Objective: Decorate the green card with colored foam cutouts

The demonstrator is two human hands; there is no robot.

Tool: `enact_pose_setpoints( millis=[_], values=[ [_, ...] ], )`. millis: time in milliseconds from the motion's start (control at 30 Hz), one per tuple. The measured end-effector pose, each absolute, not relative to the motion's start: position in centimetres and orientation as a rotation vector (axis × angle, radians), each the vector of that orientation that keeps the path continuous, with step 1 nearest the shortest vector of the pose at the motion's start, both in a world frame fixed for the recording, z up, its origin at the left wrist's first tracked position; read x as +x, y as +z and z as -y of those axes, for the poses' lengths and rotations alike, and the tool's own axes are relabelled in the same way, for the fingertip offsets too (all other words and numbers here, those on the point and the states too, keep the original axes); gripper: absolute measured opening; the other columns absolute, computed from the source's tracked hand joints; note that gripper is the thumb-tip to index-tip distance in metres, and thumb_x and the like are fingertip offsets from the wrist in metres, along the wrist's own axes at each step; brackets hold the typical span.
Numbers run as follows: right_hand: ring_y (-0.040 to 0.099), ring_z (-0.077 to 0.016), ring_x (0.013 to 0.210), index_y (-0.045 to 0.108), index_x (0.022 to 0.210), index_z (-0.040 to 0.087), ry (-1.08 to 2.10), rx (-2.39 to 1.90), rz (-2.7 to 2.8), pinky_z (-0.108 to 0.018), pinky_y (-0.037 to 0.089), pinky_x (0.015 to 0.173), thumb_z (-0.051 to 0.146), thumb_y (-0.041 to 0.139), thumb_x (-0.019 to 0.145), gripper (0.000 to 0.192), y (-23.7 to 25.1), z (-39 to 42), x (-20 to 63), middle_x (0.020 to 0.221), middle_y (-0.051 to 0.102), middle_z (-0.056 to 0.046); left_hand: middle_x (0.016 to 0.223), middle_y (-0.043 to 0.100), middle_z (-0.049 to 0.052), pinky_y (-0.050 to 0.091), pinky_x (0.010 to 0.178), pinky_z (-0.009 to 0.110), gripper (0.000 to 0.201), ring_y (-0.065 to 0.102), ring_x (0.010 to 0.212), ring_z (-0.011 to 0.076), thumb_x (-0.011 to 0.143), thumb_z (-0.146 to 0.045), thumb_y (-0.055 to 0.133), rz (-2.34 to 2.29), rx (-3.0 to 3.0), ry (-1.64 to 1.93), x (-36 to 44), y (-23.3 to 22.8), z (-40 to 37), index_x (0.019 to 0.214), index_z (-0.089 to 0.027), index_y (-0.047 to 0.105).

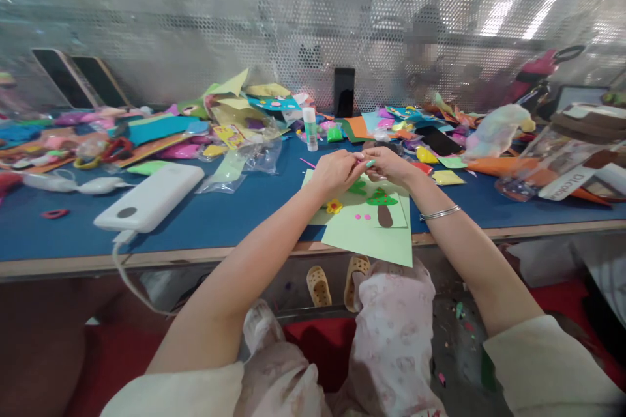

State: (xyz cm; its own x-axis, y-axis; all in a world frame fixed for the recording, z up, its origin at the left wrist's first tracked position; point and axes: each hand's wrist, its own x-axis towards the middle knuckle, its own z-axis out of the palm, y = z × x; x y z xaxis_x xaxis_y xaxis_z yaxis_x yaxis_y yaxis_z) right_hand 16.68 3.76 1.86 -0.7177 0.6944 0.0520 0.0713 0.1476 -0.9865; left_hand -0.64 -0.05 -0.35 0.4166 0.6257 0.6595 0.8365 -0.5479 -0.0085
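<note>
My left hand (338,172) and my right hand (388,165) meet fingertip to fingertip just above light green paper (366,244). Both are closed in a pinch. Whatever lies between the fingers is too small or too hidden to name. On the paper is a tree with a brown trunk (385,215) and a green crown (382,198) dotted red. A yellow flower (334,206) sits to its left, with two small pink dots (362,217) between them. Part of another green shape (357,187) shows under my hands. The paper's lower corner hangs over the table edge.
Behind my hands stand a glue stick (310,129) and a black phone (344,92). A white power bank (151,199) with a cable lies left. Bagged clay and coloured craft sheets (166,130) line the back. A clear bottle (542,150) is at right.
</note>
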Motion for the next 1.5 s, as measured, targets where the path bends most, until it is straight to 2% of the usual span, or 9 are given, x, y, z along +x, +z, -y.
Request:
enact_pose_setpoints(
  millis=[133, 200, 333, 400, 600, 800, 1133, 1300, 1500],
  values=[
    [0.028, -0.0028, 0.038, 0.045, 0.067, 0.016, 1.637, -0.738, 1.899, -0.016, 0.018, 0.037, 0.018, 0.061, 0.078, 0.02, 1.8, -3.7, 16.5, 0.046, 0.036, 0.008, 0.078, 0.064, 0.01, 0.04, 0.064, 0.029, 0.057, 0.059, 0.075, 0.0185, 0.096, -0.045, 0.018, 1.257, -2.324, -0.872, -0.5, -0.6, -0.2, 0.09, -0.012, 0.063],
    [0.028, -0.003, 0.037, 0.047, 0.067, 0.016, 1.623, -0.759, 1.879, -0.017, 0.018, 0.036, 0.026, 0.059, 0.082, 0.022, 1.9, -3.6, 16.3, 0.046, 0.038, 0.007, 0.078, 0.064, 0.011, 0.039, 0.064, 0.029, 0.056, 0.059, 0.075, 0.019, 0.097, -0.042, 0.016, 1.225, -2.306, -0.846, -0.4, -0.5, -0.1, 0.09, -0.011, 0.062],
    [0.026, -0.0041, 0.034, 0.047, 0.062, 0.016, 1.628, -0.762, 1.837, -0.02, 0.018, 0.035, 0.05, 0.041, 0.09, 0.045, 2.3, -3.4, 16.1, 0.041, 0.04, 0.004, 0.073, 0.062, 0.01, 0.037, 0.061, 0.029, 0.049, 0.057, 0.071, 0.018, 0.097, -0.033, 0.019, 1.173, -2.248, -0.825, -0.2, -0.2, 0.2, 0.082, -0.011, 0.06],
    [0.028, -0.0044, 0.034, 0.047, 0.062, 0.015, 1.654, -0.758, 1.827, -0.02, 0.019, 0.035, 0.054, 0.04, 0.09, 0.048, 2.5, -3.3, 16.2, 0.041, 0.041, 0.003, 0.07, 0.061, 0.009, 0.035, 0.06, 0.029, 0.046, 0.056, 0.068, 0.0172, 0.097, -0.032, 0.021, 1.164, -2.218, -0.839, -0.2, -0.1, 0.2, 0.081, -0.012, 0.06],
    [0.037, -0.0052, 0.039, 0.054, 0.068, 0.013, 1.832, -0.756, 1.847, -0.019, 0.026, 0.037, 0.045, 0.05, 0.087, 0.038, 2.2, -3.7, 16.7, 0.05, 0.047, 0.002, 0.069, 0.062, 0.007, 0.033, 0.059, 0.028, 0.046, 0.055, 0.068, 0.0161, 0.096, -0.041, 0.028, 1.054, -2.198, -0.873, -0.8, -0.4, -0.3, 0.077, -0.016, 0.062],
    [0.034, -0.0043, 0.039, 0.053, 0.068, 0.014, 1.653, -0.816, 1.875, -0.018, 0.024, 0.036, 0.03, 0.056, 0.084, 0.023, 1.6, -4.1, 16.3, 0.05, 0.045, 0.003, 0.067, 0.063, 0.007, 0.033, 0.059, 0.03, 0.054, 0.058, 0.067, 0.0182, 0.093, -0.053, 0.029, 1.233, -2.134, -0.827, -1.2, -0.5, -0.6, 0.073, -0.015, 0.062],
    [0.039, -0.0051, 0.038, 0.052, 0.069, 0.014, 1.49, -0.786, 1.881, -0.018, 0.028, 0.036, 0.045, 0.055, 0.085, 0.035, 2.2, -3.3, 15.9, 0.048, 0.045, 0.003, 0.095, 0.064, 0.009, 0.037, 0.068, 0.031, 0.049, 0.061, 0.082, 0.0206, 0.094, -0.049, 0.027, 1.273, -2.283, -0.74, -0.7, 0.4, 0.7, 0.113, -0.013, 0.054],
    [0.036, -0.0041, 0.036, 0.051, 0.061, 0.014, 1.391, -0.762, 1.884, -0.017, 0.027, 0.035, 0.032, 0.058, 0.084, 0.03, 2.0, -3.6, 15.9, 0.044, 0.043, 0.005, 0.087, 0.064, 0.009, 0.035, 0.073, 0.034, 0.051, 0.061, 0.083, 0.0227, 0.092, -0.052, 0.028, 1.375, -2.134, -0.828, -0.5, 0.3, 0.9, 0.101, -0.015, 0.062],
    [0.036, -0.0049, 0.035, 0.057, 0.063, 0.012, 1.397, -0.812, 1.82, -0.02, 0.026, 0.035, 0.029, 0.062, 0.079, 0.024, 1.9, -4.0, 16.1, 0.043, 0.046, 0.003, 0.09, 0.065, 0.008, 0.037, 0.074, 0.032, 0.046, 0.059, 0.086, 0.0208, 0.091, -0.051, 0.036, 1.275, -2.186, -0.973, -1.2, 0.0, 0.0, 0.108, -0.016, 0.059]
  ],
)
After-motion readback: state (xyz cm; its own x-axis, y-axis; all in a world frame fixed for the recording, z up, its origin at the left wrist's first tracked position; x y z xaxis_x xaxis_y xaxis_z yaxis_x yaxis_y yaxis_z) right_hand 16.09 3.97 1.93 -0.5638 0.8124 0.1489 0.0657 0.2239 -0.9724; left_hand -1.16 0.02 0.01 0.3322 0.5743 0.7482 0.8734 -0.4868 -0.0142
